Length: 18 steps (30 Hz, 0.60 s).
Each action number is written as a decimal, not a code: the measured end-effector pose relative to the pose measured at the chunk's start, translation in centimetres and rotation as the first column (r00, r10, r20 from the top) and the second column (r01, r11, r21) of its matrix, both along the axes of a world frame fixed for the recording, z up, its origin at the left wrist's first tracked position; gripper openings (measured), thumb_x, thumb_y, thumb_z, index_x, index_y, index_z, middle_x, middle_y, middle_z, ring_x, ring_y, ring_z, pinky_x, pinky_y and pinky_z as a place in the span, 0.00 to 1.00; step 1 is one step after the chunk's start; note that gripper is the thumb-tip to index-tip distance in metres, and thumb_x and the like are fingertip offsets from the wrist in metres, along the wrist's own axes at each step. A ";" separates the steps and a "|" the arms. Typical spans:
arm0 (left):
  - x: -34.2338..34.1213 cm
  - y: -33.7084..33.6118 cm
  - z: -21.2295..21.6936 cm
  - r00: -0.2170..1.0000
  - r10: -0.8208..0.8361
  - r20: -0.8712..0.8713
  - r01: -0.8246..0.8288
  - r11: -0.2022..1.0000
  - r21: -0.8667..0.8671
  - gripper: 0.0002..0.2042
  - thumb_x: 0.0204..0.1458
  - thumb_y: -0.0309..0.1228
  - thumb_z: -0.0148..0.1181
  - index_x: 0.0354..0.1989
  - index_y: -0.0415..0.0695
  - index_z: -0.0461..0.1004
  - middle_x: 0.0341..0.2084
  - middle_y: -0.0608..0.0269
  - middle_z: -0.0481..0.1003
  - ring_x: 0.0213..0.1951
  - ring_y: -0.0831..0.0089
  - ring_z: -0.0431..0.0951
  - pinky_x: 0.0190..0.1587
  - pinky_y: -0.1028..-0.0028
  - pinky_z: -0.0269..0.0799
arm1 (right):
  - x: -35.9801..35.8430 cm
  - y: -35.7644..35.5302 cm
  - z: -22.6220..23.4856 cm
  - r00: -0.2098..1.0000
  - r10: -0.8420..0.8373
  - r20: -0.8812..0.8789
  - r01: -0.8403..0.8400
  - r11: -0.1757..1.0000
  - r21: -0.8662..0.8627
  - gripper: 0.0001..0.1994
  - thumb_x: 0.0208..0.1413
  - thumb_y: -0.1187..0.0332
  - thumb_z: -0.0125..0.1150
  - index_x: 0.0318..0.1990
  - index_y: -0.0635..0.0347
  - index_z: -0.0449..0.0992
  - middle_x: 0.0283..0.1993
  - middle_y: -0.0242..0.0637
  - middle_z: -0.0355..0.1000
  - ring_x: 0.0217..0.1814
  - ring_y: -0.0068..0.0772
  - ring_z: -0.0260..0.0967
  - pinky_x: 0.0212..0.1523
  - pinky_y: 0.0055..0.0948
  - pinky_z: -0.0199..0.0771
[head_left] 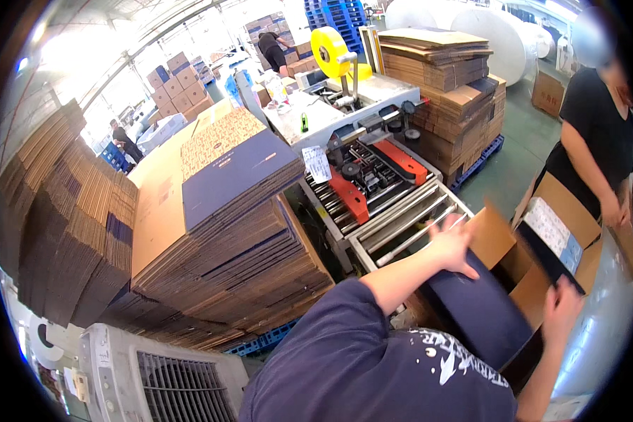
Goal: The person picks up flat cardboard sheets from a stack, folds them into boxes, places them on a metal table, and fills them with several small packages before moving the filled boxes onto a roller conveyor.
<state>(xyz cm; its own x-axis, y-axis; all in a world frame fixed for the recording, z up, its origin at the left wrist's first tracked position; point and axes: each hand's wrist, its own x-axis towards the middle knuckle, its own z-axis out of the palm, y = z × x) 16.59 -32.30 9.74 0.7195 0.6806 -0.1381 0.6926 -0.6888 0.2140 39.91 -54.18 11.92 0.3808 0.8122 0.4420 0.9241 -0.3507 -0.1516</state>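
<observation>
2 bare hands are at 1 open carton [475,302], dark blue outside and brown inside. It lies directly under the left hand [451,247] and stretches toward the right hand [561,309]. The left hand is spread rather than clenched, its thumb against the blue side and its fingers reaching past the upper edge. The right hand has bent fingers at the lower corner of a dark flat piece [552,239] just ahead of it; blur leaves me unable to tell whether it grips that piece.

As for printing, the flat piece has a white and blue face with fine marks too small to make out. Well ahead and to the left of the left hand, a white sheet [316,164] carries lines of writing, also too small to read. Farther left of that hand, a stack of flattened cartons [239,183] shows pale lettering on dark blue beside a densely patterned brown panel. Nearer the camera, between the 2 hands, the person's dark shirt [373,373] bears white lettering and figures. Rollers [408,243] run just beyond the left hand.
</observation>
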 end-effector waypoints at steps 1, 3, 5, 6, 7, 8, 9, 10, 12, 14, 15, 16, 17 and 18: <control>-1.9 1.0 -0.3 0.981 0.188 0.036 -0.186 0.981 -0.054 0.61 0.24 0.64 0.66 0.66 0.45 0.40 0.63 0.42 0.47 0.67 0.50 0.41 0.56 0.34 0.44 | -3.3 -0.7 1.2 0.959 -0.067 -0.274 -0.015 0.958 -0.287 0.19 0.49 0.67 0.56 0.49 0.66 0.68 0.42 0.46 0.67 0.46 0.48 0.63 0.50 0.42 0.60; -2.7 3.3 -1.6 0.965 0.244 0.097 -0.212 0.943 -0.258 0.63 0.28 0.60 0.68 0.65 0.36 0.35 0.58 0.34 0.54 0.58 0.48 0.61 0.56 0.59 0.62 | -4.6 -4.6 -7.6 0.977 0.159 -0.139 -0.174 0.979 -0.104 0.26 0.46 0.70 0.56 0.56 0.66 0.63 0.54 0.49 0.60 0.57 0.49 0.57 0.58 0.42 0.55; -2.2 4.3 -2.8 0.989 0.042 0.142 0.015 0.926 -0.377 0.61 0.32 0.57 0.67 0.64 0.31 0.33 0.53 0.32 0.61 0.53 0.50 0.68 0.53 0.69 0.66 | -3.8 -5.9 -7.7 0.979 0.031 -0.200 -0.083 0.963 -0.256 0.27 0.51 0.69 0.52 0.60 0.67 0.57 0.61 0.53 0.51 0.64 0.51 0.48 0.64 0.40 0.46; -1.7 3.4 -0.4 0.990 -0.064 0.124 0.116 0.874 -0.472 0.58 0.36 0.54 0.66 0.63 0.28 0.33 0.49 0.31 0.65 0.54 0.54 0.68 0.52 0.68 0.66 | -3.1 -6.8 -7.8 0.973 -0.053 -0.223 -0.024 0.945 -0.326 0.28 0.53 0.68 0.50 0.62 0.68 0.54 0.65 0.55 0.47 0.67 0.53 0.44 0.67 0.39 0.42; -1.2 3.0 -1.4 0.929 -0.214 0.303 0.336 0.832 -0.441 0.53 0.40 0.52 0.64 0.63 0.29 0.38 0.50 0.34 0.65 0.53 0.53 0.68 0.52 0.67 0.66 | 0.2 -8.1 -9.8 0.969 -0.142 -0.200 0.061 0.930 -0.362 0.27 0.58 0.66 0.44 0.63 0.69 0.51 0.68 0.55 0.43 0.70 0.52 0.39 0.68 0.39 0.38; -1.7 2.2 -1.2 0.874 -0.168 0.456 0.448 0.643 -0.621 0.50 0.43 0.53 0.62 0.63 0.29 0.41 0.51 0.36 0.65 0.54 0.52 0.67 0.53 0.66 0.66 | 3.6 -9.3 -11.3 0.966 -0.212 -0.145 0.152 0.926 -0.346 0.24 0.62 0.64 0.38 0.62 0.70 0.51 0.67 0.55 0.45 0.70 0.49 0.41 0.68 0.38 0.39; -1.8 1.6 -1.4 0.803 -0.074 0.592 0.568 0.396 -0.721 0.47 0.45 0.54 0.59 0.62 0.29 0.44 0.52 0.37 0.65 0.54 0.52 0.67 0.53 0.66 0.65 | 6.4 -9.5 -10.8 0.891 -0.278 -0.359 0.161 0.933 -0.323 0.25 0.64 0.60 0.34 0.62 0.72 0.52 0.66 0.55 0.48 0.69 0.48 0.43 0.68 0.36 0.40; -0.2 2.2 -3.6 0.829 -0.051 0.556 0.513 0.463 -0.723 0.46 0.46 0.55 0.57 0.62 0.30 0.45 0.52 0.38 0.65 0.55 0.52 0.66 0.54 0.65 0.65 | 14.2 -14.3 -15.0 0.900 -0.225 -0.372 0.160 0.967 -0.198 0.27 0.64 0.57 0.34 0.62 0.71 0.52 0.65 0.53 0.51 0.68 0.48 0.46 0.67 0.33 0.41; 0.5 4.2 -11.9 0.884 0.096 0.458 0.303 0.629 -0.716 0.45 0.48 0.57 0.53 0.62 0.30 0.48 0.53 0.39 0.64 0.55 0.52 0.66 0.55 0.65 0.64 | 16.2 -15.1 -12.3 0.819 -0.274 -0.504 0.217 0.961 -0.169 0.32 0.62 0.48 0.34 0.63 0.66 0.51 0.67 0.46 0.49 0.68 0.45 0.45 0.67 0.36 0.42; -1.9 3.1 -21.8 0.968 0.232 0.095 -0.091 0.679 -0.729 0.45 0.49 0.61 0.47 0.60 0.29 0.51 0.55 0.38 0.62 0.57 0.52 0.64 0.57 0.64 0.61 | 16.8 -16.8 -13.4 0.637 -0.350 -0.687 0.326 0.930 -0.172 0.32 0.62 0.47 0.35 0.64 0.66 0.51 0.67 0.46 0.48 0.69 0.45 0.44 0.67 0.36 0.41; -4.3 3.1 -26.3 0.999 0.032 -0.028 -0.041 0.595 -0.803 0.46 0.47 0.65 0.44 0.61 0.31 0.52 0.56 0.41 0.62 0.57 0.55 0.65 0.59 0.67 0.59 | 16.3 -17.3 -14.4 0.504 -0.363 -0.783 0.370 0.911 -0.184 0.33 0.61 0.47 0.35 0.64 0.65 0.51 0.67 0.46 0.48 0.69 0.45 0.44 0.67 0.37 0.41; -8.1 1.5 -39.6 0.938 0.284 0.199 -0.041 0.660 -0.750 0.44 0.46 0.68 0.40 0.61 0.41 0.56 0.57 0.41 0.61 0.56 0.53 0.65 0.53 0.61 0.65 | 15.8 -14.6 -15.2 0.344 -0.306 -0.888 0.343 0.921 -0.185 0.33 0.61 0.46 0.35 0.64 0.65 0.51 0.67 0.46 0.48 0.69 0.45 0.43 0.67 0.37 0.41; -6.3 -1.6 -24.9 0.813 0.529 -0.242 -0.354 0.120 -0.927 0.42 0.46 0.70 0.37 0.61 0.48 0.59 0.58 0.53 0.62 0.59 0.49 0.60 0.56 0.49 0.58 | 14.0 -19.0 -16.7 0.144 -0.321 -0.936 0.519 0.830 -0.205 0.33 0.61 0.46 0.36 0.64 0.65 0.51 0.67 0.46 0.47 0.69 0.45 0.43 0.67 0.37 0.41; -8.2 -1.7 -27.7 0.744 0.632 -0.218 -0.205 -0.095 -0.974 0.41 0.46 0.70 0.35 0.58 0.50 0.64 0.55 0.56 0.66 0.55 0.46 0.64 0.50 0.44 0.60 | 12.9 -17.4 -17.7 -0.018 -0.219 -0.976 0.525 0.828 -0.196 0.33 0.60 0.46 0.36 0.64 0.64 0.51 0.68 0.46 0.47 0.69 0.45 0.43 0.67 0.37 0.41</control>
